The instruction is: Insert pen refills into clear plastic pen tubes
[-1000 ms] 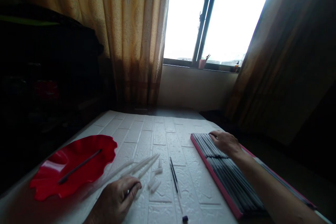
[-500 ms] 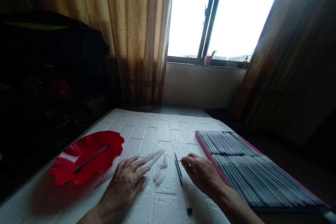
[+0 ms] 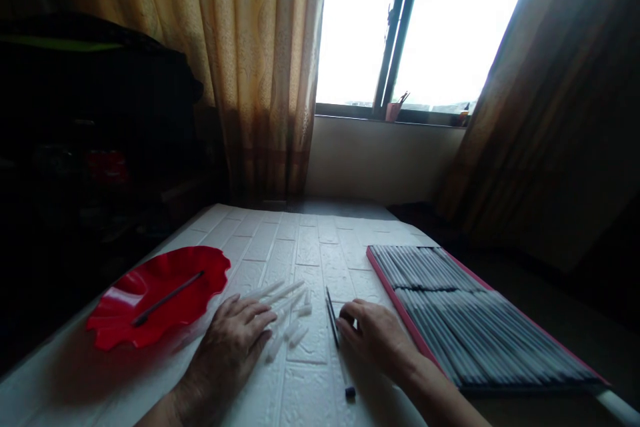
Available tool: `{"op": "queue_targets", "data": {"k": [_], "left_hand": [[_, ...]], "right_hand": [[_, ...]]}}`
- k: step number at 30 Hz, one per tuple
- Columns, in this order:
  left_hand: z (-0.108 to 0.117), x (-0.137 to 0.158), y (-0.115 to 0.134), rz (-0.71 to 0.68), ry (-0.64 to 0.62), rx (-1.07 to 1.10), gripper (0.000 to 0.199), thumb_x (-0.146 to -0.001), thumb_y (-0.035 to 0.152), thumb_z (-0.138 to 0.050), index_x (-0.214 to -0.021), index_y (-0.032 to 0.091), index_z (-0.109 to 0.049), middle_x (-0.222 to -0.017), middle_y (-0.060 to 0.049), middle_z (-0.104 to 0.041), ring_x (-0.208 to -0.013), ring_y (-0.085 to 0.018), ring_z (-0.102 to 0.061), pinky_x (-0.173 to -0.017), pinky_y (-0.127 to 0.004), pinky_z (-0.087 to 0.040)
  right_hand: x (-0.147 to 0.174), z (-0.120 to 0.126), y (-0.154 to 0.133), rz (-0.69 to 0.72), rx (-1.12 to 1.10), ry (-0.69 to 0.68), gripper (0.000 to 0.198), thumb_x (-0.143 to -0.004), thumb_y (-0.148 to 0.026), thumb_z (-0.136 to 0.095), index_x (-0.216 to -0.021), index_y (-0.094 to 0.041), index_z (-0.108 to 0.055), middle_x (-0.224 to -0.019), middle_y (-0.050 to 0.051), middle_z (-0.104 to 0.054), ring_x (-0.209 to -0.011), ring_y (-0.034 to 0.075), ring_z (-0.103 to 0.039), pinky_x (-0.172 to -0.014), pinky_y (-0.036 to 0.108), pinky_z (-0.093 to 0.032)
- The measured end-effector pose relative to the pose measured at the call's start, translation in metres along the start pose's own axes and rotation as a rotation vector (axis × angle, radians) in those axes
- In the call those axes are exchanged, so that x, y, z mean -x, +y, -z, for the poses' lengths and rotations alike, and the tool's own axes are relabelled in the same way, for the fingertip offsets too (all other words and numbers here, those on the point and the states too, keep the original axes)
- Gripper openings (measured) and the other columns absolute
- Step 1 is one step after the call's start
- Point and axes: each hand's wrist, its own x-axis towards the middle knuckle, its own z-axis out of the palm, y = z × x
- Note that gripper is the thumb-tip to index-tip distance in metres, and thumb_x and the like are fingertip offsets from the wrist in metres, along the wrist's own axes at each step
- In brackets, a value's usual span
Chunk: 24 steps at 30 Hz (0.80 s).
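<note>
My left hand (image 3: 235, 330) lies flat on the table, fingers spread over several translucent plastic tubes (image 3: 286, 295). Short whitish caps (image 3: 299, 335) are scattered just right of its fingertips. Closer to the middle, thin dark rods (image 3: 332, 317) like pen refills lie lengthwise, and a clear barrel with a dark end (image 3: 350, 392) extends toward me. Beside these rods is my right hand (image 3: 373, 330), its thumb and fingers curled together at the rods' right side. Whether its fingertips hold anything cannot be made out.
On the left is a red wavy-edged dish (image 3: 113, 337) with one dark pen-like stick (image 3: 167, 299) in it. To the right, a red-edged tray (image 3: 387, 280) holds rows of clear, dark-tipped pens (image 3: 490, 333). The white brick-patterned tabletop (image 3: 310, 247) ends before a curtained window.
My right hand has come slightly nearer the dark rods, its fingers bending in. My left hand remains over the tubes. The whole view has shifted a little.
</note>
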Motion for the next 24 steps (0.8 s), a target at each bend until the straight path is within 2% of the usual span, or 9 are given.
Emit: {"op": "queue_targets", "data": {"k": [5, 11, 17, 20, 24], "left_hand": [[0.011, -0.007, -0.001, 0.02, 0.108, -0.006, 0.02, -0.094, 0.015, -0.046, -0.101, 0.023, -0.063, -0.088, -0.003, -0.074, -0.081, -0.022, -0.068, -0.082, -0.039, -0.049], [0.029, -0.014, -0.002, 0.036, 0.23, -0.01, 0.01, -0.096, 0.024, -0.051, -0.099, 0.022, -0.06, -0.08, -0.002, -0.071, -0.075, -0.021, -0.066, -0.08, -0.037, -0.049], [0.049, -0.019, -0.003, 0.049, 0.307, 0.026, 0.006, -0.091, 0.026, -0.057, -0.088, 0.021, -0.06, -0.069, 0.002, -0.064, -0.064, -0.017, -0.062, -0.073, -0.033, -0.049], [0.05, -0.019, -0.002, 0.055, 0.281, 0.126, 0.005, -0.089, 0.024, -0.059, -0.086, 0.022, -0.063, -0.071, 0.002, -0.067, -0.067, -0.016, -0.064, -0.07, -0.028, -0.051], [0.038, -0.015, -0.002, 0.089, 0.114, 0.304, 0.009, -0.091, 0.026, -0.06, -0.093, 0.024, -0.069, -0.08, 0.001, -0.07, -0.073, -0.015, -0.068, -0.069, -0.024, -0.055]], "right_hand": [[0.001, -0.001, -0.007, -0.068, 0.037, -0.045, 0.014, -0.084, -0.027, -0.057, -0.087, -0.02, -0.068, -0.091, 0.007, -0.072, -0.084, 0.022, -0.066, -0.069, 0.026, -0.039], [0.003, 0.006, -0.008, -0.103, 0.068, -0.089, 0.016, -0.082, -0.022, -0.053, -0.089, -0.02, -0.067, -0.092, 0.007, -0.073, -0.088, 0.022, -0.067, -0.07, 0.026, -0.04], [0.008, 0.012, -0.021, -0.17, 0.177, -0.145, 0.02, -0.079, -0.014, -0.056, -0.096, -0.015, -0.067, -0.097, 0.015, -0.072, -0.088, 0.028, -0.067, -0.067, 0.03, -0.04], [0.009, 0.013, -0.021, -0.203, 0.224, -0.157, 0.025, -0.082, -0.006, -0.049, -0.098, -0.013, -0.067, -0.098, 0.017, -0.072, -0.088, 0.028, -0.067, -0.065, 0.03, -0.039], [0.008, 0.015, -0.014, -0.23, 0.253, -0.177, 0.024, -0.082, -0.005, -0.048, -0.093, -0.012, -0.068, -0.094, 0.018, -0.072, -0.087, 0.029, -0.067, -0.061, 0.03, -0.037]]}}
